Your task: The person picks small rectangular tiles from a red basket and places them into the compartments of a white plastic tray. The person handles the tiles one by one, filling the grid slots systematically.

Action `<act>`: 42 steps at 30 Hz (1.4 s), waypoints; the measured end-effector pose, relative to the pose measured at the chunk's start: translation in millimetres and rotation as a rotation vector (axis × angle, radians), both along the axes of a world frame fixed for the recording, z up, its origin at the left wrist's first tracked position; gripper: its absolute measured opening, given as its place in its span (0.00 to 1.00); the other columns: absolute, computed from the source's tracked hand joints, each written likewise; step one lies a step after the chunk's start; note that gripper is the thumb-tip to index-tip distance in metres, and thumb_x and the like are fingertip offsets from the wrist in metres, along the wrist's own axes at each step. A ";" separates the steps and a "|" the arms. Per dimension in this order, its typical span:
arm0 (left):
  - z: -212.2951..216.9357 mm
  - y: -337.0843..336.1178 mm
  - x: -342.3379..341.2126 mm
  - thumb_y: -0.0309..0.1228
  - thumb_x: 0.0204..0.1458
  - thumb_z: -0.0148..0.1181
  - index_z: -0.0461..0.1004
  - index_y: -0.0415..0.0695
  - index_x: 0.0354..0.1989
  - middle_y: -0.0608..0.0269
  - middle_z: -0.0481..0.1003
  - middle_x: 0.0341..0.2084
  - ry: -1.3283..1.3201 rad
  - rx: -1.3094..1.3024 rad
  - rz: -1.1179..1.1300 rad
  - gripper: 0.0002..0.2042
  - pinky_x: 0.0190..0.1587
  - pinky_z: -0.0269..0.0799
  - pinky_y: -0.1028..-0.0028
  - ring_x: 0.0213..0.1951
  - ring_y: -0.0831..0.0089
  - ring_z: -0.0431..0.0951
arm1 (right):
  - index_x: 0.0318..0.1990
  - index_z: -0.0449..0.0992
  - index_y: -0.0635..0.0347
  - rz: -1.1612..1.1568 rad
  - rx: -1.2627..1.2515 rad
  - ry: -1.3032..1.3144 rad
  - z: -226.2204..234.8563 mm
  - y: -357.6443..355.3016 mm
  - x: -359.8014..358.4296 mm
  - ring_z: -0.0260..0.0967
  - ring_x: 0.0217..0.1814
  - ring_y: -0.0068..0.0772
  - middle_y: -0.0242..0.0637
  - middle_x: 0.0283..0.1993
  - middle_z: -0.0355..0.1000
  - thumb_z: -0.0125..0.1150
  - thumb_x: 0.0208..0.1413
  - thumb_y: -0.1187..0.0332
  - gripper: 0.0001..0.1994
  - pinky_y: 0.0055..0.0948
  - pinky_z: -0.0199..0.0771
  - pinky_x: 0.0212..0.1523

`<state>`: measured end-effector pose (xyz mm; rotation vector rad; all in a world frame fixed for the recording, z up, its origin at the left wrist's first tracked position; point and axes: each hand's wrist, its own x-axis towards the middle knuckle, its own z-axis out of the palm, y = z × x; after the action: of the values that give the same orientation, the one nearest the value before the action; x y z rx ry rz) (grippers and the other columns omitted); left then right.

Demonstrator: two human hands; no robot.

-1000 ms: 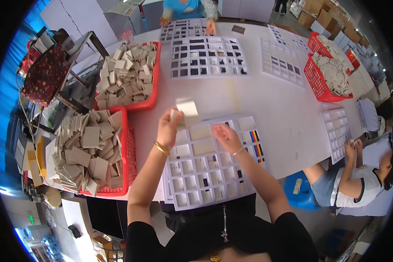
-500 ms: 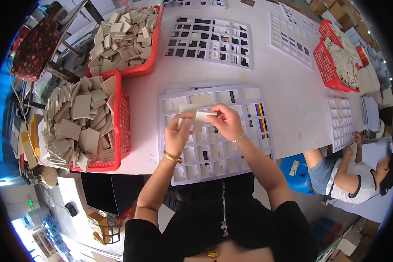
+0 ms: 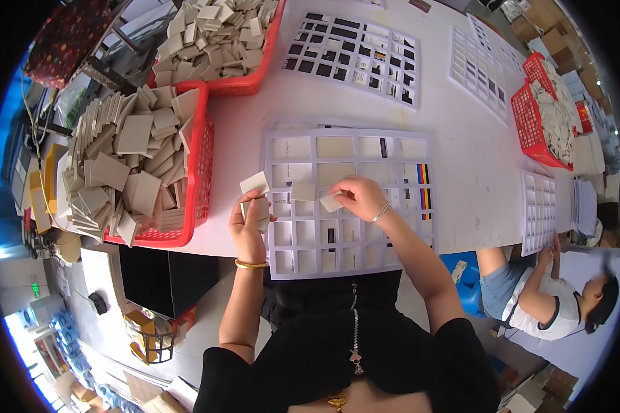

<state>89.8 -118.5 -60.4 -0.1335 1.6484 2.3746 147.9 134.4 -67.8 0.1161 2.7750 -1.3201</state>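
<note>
In front of me lies a white gridded tray whose compartments show pale panels, some with dark or coloured stripes. Past its left edge, my left hand is closed on a few small grey-beige board tiles, one sticking up above the fingers. My right hand, over the middle of the tray, pinches another tile, tilted against the grid. Between the hands a further tile sits over a left-hand compartment; whether it is fully seated I cannot tell.
Two red baskets heaped with similar tiles stand at the left. Farther back lies a gridded tray with black pieces. More trays and red baskets are at the right, where another person handles a tray.
My hands have moved apart, the left one outward with its tiles. A tile now shows on the tray between them, and my right hand has lowered its tile. The whole view has shifted.
</note>
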 end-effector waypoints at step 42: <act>-8.0 7.5 15.9 0.28 0.58 0.52 0.73 0.39 0.45 0.61 0.75 0.36 -0.066 -0.087 -0.159 0.09 0.33 0.75 0.75 0.35 0.77 0.75 | 0.38 0.74 0.54 -0.003 0.416 0.248 -13.7 -47.1 -27.2 0.68 0.45 0.38 0.33 0.42 0.71 0.68 0.43 0.63 0.14 0.38 0.62 0.49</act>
<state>105.8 -111.0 -68.4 -0.0921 1.6664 2.1610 120.6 87.3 -81.6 -0.0257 3.2218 -0.7839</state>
